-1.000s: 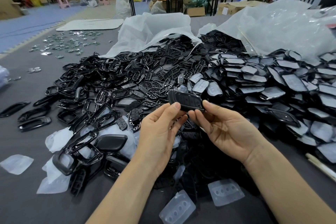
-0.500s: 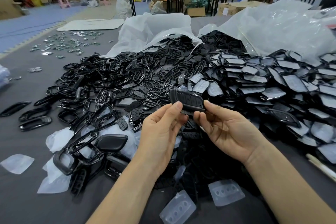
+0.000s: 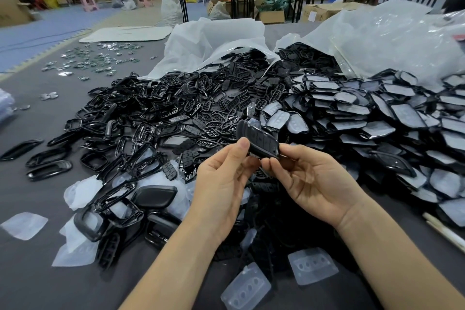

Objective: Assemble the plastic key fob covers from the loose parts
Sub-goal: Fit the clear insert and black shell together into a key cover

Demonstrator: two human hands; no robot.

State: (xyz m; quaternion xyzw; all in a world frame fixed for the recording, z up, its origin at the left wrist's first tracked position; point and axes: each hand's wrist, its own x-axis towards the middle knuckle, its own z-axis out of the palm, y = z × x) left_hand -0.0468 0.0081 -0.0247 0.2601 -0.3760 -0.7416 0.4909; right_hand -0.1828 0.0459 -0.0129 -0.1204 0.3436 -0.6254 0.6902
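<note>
1. Head view: a black key fob cover (image 3: 259, 142), its face showing a row of button panels, is held in the air between both hands, above the grey table (image 3: 37, 272).
2. The left hand (image 3: 221, 184) pinches the cover's left end, thumb on the upper face and curled fingers beneath.
3. The right hand (image 3: 314, 184) lies palm up with its fingertips (image 3: 273, 165) curled against the cover's lower right edge, pinching it. Its thumb is hidden behind the cover.
4. Directly behind the cover lies a heap of perforated black button plates (image 3: 216, 113).
5. Left of the cover spreads a tangle of glossy black frames (image 3: 151, 118).
6. Right of the cover is a big stack of back shells (image 3: 364, 113) with pale film on their faces.
7. Below and left of the cover, a matte black shell (image 3: 154, 195) rests on frames and pale film scraps.
8. Nearer the person than the cover, two translucent button membranes (image 3: 312, 265) lie on the table.
9. Behind the cover, past the heaps, two crumpled clear plastic bags (image 3: 214, 43) lie open towards the parts.
10. Far to the left of the cover and behind it, small shiny metal pieces (image 3: 95, 58) are scattered over the table.
</note>
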